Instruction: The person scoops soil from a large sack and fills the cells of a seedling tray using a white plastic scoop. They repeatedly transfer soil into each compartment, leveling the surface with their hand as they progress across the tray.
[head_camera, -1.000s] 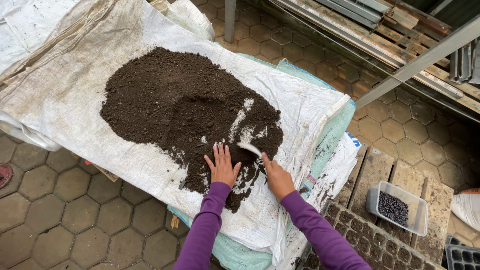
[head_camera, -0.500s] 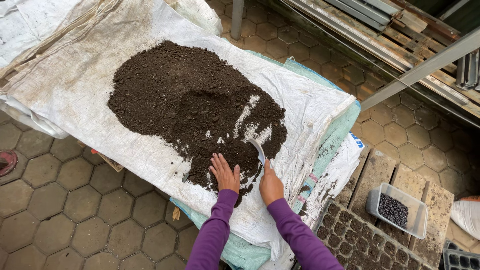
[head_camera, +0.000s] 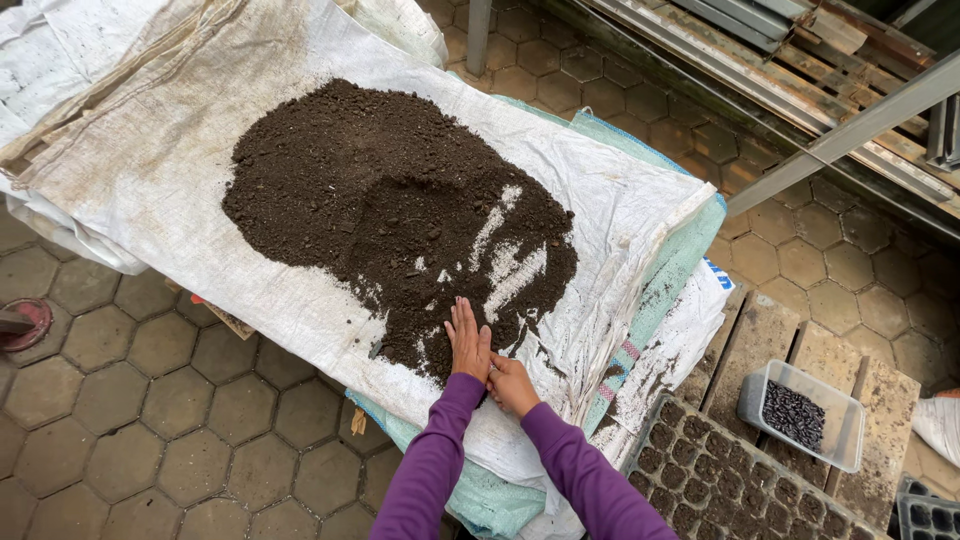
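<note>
A heap of dark soil (head_camera: 380, 210) lies on a white woven sack (head_camera: 180, 150) spread over a raised surface. My left hand (head_camera: 467, 340) lies flat, palm down, on the near edge of the soil with its fingers stretched out. My right hand (head_camera: 512, 383) is curled up tight against the left wrist. The small pale scoop it held earlier is hidden behind the left hand. Both arms are in purple sleeves (head_camera: 560, 470). Pale streaks show in the soil just beyond my fingers.
A black seedling tray (head_camera: 720, 480) filled with soil sits at the lower right. Beside it on wooden planks is a clear tub of dark seeds (head_camera: 800, 412). Hexagonal paving (head_camera: 120, 420) lies to the left, metal bars and timber at the upper right.
Both hands have drawn back toward me from the middle of the heap to its near edge. The right hand has closed in against the left wrist, and the scoop is no longer visible.
</note>
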